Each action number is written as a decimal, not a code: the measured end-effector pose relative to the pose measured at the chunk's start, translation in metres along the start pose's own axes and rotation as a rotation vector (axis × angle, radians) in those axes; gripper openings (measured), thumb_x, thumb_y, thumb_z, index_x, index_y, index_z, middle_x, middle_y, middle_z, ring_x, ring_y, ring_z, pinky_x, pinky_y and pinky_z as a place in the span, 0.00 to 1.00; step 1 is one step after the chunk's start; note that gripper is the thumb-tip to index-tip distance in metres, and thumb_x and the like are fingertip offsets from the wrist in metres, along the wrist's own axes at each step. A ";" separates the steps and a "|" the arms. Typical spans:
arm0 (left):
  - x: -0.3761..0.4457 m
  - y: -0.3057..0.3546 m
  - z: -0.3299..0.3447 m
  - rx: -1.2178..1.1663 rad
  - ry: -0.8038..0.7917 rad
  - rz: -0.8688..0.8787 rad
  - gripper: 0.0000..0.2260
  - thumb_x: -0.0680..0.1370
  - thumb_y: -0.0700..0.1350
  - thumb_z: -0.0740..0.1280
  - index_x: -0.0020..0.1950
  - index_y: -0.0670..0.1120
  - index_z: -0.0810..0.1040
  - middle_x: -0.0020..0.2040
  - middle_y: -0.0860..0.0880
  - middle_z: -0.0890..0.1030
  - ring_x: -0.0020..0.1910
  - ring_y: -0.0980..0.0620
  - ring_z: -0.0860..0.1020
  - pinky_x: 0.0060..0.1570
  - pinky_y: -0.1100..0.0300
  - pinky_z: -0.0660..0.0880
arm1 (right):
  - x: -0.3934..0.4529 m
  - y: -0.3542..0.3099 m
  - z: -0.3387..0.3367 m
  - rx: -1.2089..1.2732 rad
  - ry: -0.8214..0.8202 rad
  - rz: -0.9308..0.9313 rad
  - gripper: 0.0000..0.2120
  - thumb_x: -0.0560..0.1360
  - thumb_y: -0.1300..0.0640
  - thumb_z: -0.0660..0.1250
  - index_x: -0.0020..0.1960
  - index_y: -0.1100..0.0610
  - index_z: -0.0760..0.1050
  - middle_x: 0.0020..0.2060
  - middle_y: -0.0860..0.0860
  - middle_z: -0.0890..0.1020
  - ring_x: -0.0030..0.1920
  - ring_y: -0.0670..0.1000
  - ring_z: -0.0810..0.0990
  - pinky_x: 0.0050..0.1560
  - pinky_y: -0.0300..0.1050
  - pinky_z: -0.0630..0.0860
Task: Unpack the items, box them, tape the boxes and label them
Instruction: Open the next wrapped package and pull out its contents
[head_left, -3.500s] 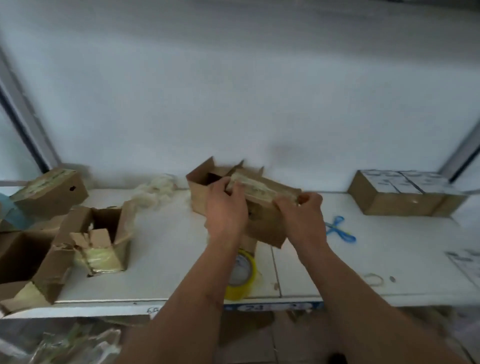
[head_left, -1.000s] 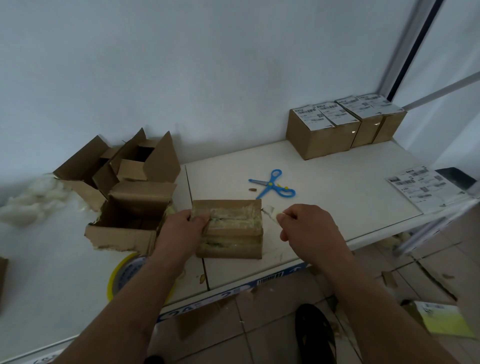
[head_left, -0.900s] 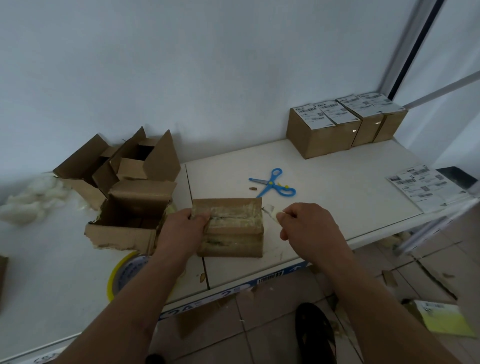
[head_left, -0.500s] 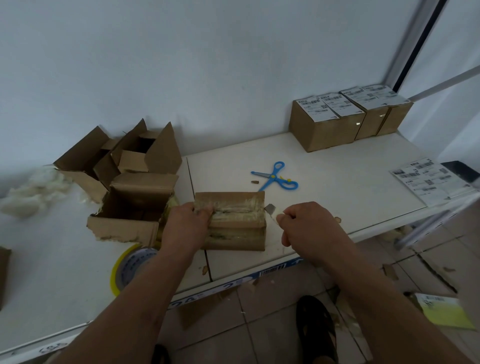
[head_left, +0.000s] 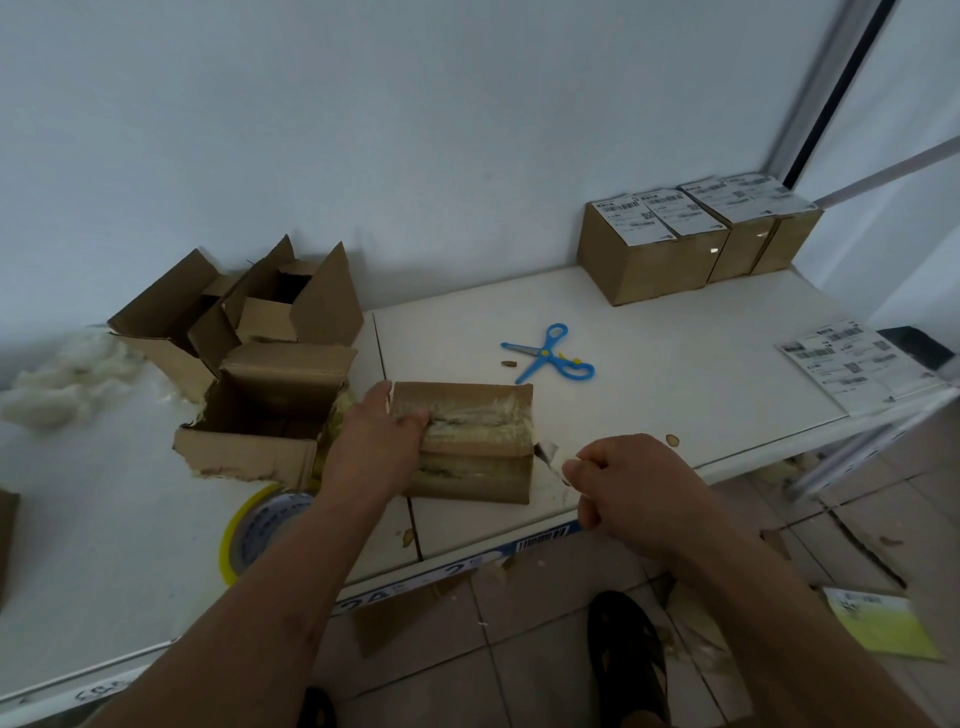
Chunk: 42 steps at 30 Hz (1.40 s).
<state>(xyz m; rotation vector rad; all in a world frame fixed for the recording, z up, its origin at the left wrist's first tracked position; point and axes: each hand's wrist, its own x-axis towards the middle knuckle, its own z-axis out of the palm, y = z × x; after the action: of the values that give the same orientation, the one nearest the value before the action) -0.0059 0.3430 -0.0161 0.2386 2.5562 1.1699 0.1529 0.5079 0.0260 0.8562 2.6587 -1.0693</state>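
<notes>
A small cardboard box (head_left: 470, 441), wrapped in yellowish clear tape, lies on the white table (head_left: 675, 374) near its front edge. My left hand (head_left: 376, 444) presses on the box's left end, fingers over the top seam. My right hand (head_left: 621, 480) is just right of the box, fingers pinched on a strip of tape (head_left: 548, 453) that runs from the box's right end. A roll of yellow tape (head_left: 257, 525) lies by my left forearm, partly hidden by it.
Torn open boxes (head_left: 260, 364) stand left of the taped box, with white stuffing (head_left: 62, 379) beyond. Blue scissors (head_left: 550, 358) lie behind it. Labelled sealed boxes (head_left: 691, 234) sit at the back right, a label sheet (head_left: 857, 364) at the right edge. Scraps litter the floor.
The box came out of the open carton and now lies on the table's front edge. Over the last second my right hand has drawn the tape strip slightly away from the box.
</notes>
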 end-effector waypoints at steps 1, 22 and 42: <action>0.001 0.000 -0.001 0.022 -0.018 0.010 0.23 0.81 0.55 0.61 0.76 0.56 0.62 0.70 0.45 0.70 0.58 0.45 0.75 0.56 0.49 0.77 | 0.001 0.001 0.000 0.033 0.018 0.018 0.16 0.80 0.55 0.61 0.41 0.65 0.79 0.33 0.51 0.83 0.34 0.45 0.78 0.40 0.40 0.74; -0.012 0.016 0.007 0.520 -0.077 0.352 0.28 0.77 0.66 0.58 0.74 0.55 0.65 0.69 0.50 0.59 0.69 0.48 0.62 0.67 0.50 0.67 | 0.026 -0.007 0.004 0.455 0.065 0.135 0.11 0.83 0.54 0.57 0.50 0.58 0.75 0.38 0.54 0.85 0.31 0.49 0.83 0.32 0.41 0.78; -0.027 0.042 0.023 0.894 -0.019 0.527 0.43 0.60 0.80 0.48 0.67 0.58 0.70 0.60 0.51 0.68 0.59 0.51 0.66 0.59 0.54 0.64 | 0.006 0.012 -0.007 0.394 0.052 0.137 0.13 0.83 0.54 0.56 0.50 0.61 0.74 0.32 0.50 0.85 0.25 0.48 0.80 0.26 0.36 0.71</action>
<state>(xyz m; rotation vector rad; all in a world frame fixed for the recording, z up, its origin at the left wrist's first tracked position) 0.0283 0.3790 0.0080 1.1557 2.9038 0.0398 0.1552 0.5228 0.0223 1.1275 2.4208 -1.5808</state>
